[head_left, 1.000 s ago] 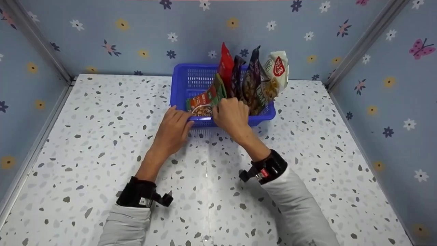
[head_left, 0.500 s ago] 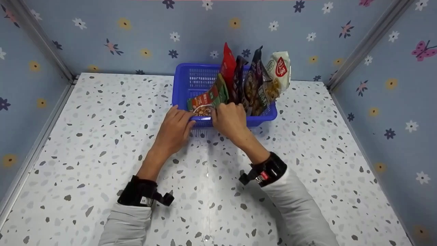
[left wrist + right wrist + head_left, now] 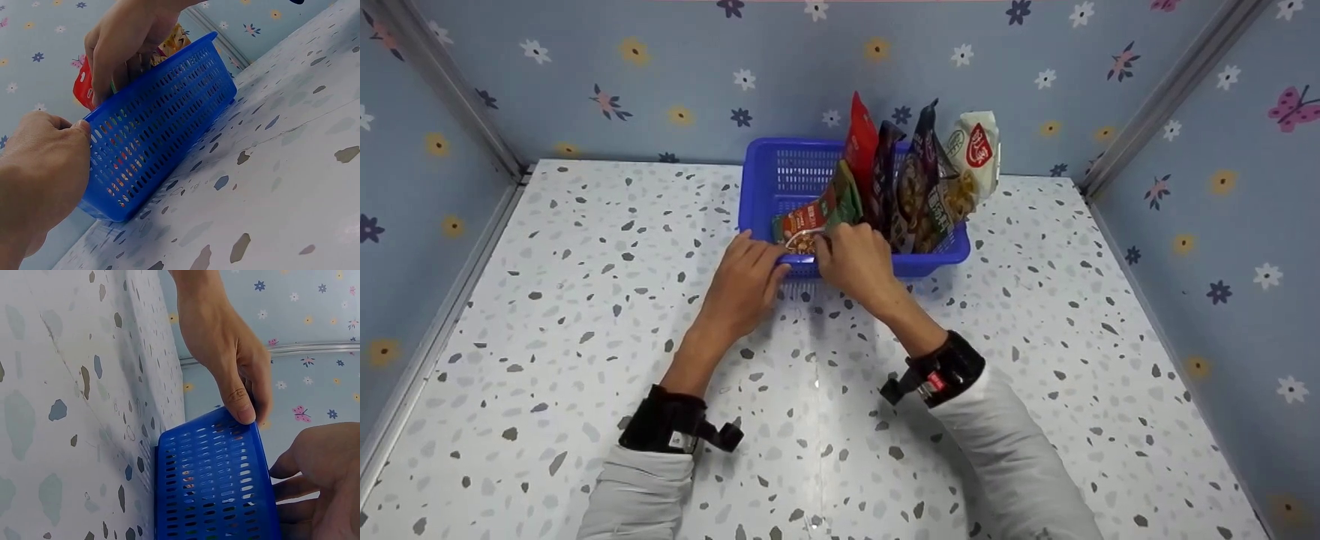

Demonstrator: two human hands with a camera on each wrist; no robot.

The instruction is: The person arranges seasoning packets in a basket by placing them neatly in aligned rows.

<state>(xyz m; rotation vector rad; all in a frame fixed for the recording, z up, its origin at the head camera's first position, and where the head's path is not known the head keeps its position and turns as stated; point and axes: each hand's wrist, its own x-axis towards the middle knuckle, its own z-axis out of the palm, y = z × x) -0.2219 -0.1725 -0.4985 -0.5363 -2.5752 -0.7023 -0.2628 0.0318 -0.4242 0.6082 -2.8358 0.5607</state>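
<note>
A blue plastic basket (image 3: 759,176) with slotted walls stands near the back wall. My left hand (image 3: 739,289) grips its front rim toward the left corner; the thumb (image 3: 239,405) lies outside the wall. My right hand (image 3: 856,259) reaches over the front rim, its fingers (image 3: 104,73) pointing down inside. Beside its thumb lies a green and red food packet (image 3: 814,216), tilted in the basket's left half. The right fingertips are hidden by the rim, so I cannot tell whether they pinch this packet. A red packet (image 3: 859,146) stands upright just behind it.
Two dark packets (image 3: 919,176) and a white packet (image 3: 979,154) with a red label stand in the basket's right half, rising above the rim. The speckled white tabletop (image 3: 607,315) is bounded by floral blue panels (image 3: 675,75) at the back and sides.
My right hand has shifted a little left along the front rim, away from the dark packets. The left hand keeps its hold on the basket, and the packets stay nearly as they were.
</note>
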